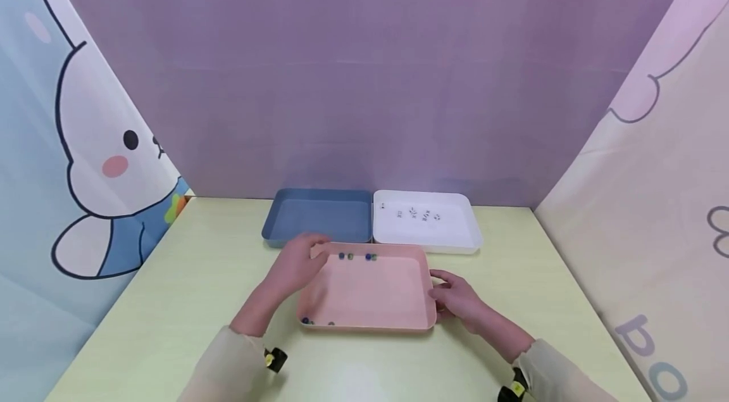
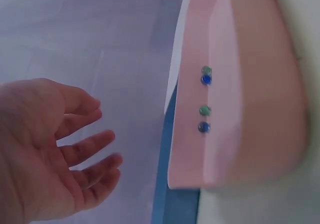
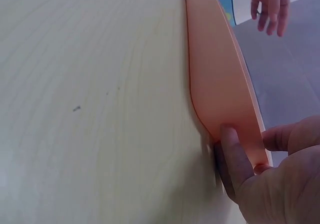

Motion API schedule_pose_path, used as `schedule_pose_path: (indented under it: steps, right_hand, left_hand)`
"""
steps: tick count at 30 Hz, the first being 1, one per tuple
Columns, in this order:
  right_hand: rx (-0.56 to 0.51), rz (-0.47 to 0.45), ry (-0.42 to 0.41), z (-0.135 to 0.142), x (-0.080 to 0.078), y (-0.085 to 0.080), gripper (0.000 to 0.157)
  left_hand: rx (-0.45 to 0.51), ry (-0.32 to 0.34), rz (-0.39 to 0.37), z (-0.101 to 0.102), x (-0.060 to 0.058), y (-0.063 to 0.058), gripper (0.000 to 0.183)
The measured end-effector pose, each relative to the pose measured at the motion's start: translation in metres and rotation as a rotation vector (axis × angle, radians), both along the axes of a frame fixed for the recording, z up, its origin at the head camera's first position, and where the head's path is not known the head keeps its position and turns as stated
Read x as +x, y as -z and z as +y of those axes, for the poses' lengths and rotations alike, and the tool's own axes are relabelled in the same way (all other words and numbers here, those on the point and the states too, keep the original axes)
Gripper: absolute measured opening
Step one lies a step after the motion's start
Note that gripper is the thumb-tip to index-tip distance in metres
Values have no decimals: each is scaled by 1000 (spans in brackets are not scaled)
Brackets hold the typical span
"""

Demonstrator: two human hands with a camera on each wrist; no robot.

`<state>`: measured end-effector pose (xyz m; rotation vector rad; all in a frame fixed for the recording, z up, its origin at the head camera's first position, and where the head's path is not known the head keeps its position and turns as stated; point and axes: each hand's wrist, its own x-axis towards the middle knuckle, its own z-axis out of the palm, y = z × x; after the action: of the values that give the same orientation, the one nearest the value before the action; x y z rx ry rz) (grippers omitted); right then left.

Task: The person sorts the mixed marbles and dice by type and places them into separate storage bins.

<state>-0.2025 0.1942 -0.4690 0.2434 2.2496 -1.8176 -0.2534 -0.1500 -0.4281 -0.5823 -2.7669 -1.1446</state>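
A: ok so where's the pink tray [image 1: 393, 294] sitting, relative to the right hand [image 1: 460, 301] and the left hand [image 1: 299, 264]? the wrist cams are doing my head in lol

B: Basically between the two, on the desk [image 1: 512, 275], long axis running left to right. The right hand is gripping the short right-hand wall, fingers on both sides of it. Can't tell if that end is lifted at all.

A: and the left?

B: Holding nothing. Fingers loosely bent, hanging by the far left corner. The left wrist view shows a gap between it and the tray.

A: so which one's nearer the marbles [image 1: 368, 257]?

B: Left, easily. Two blue-and-green pairs sit along the far long wall, just right of that hand, and there are a few more near the close left corner. The right hand has the bare end. Imo that's what any next move hinges on: right anchors one end, left has the short reach.

A: other trays?

B: Blue tray [image 1: 321, 215] beyond it on the left, white tray [image 1: 421, 237] beyond on the right. Can't tell if the rims touch.
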Motion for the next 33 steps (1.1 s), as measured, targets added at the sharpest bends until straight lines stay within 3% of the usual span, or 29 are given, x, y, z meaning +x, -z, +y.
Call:
schedule_pose_path:
  steps: [5,8,12,18,24,29,33]
  right_hand:
    - [-4,1,3,2,0,1,56]
    - [-5,3,4,3,0,2,56]
    - [-4,1,5,3,0,2,55]
    - [5,-9,19,1,1,-2,55]
    - [12,-24,29,2,0,-1,54]
    - [2,-23,20,3,0,0,55]
    - [-1,-26,11,4,0,0,56]
  left_hand:
    - [-179,20,158,23,-15,-17,25]
    - [-250,22,185,37,-24,-24,23]
    - [-359,54,169,55,-37,-24,20]
    - [-485,178,228,74,-54,-21,15]
    - [-588,298,242,88,-66,-9,10]
    - [-630,341,269,99,-71,4,6]
    - [-694,330,290,106,-72,11,18]
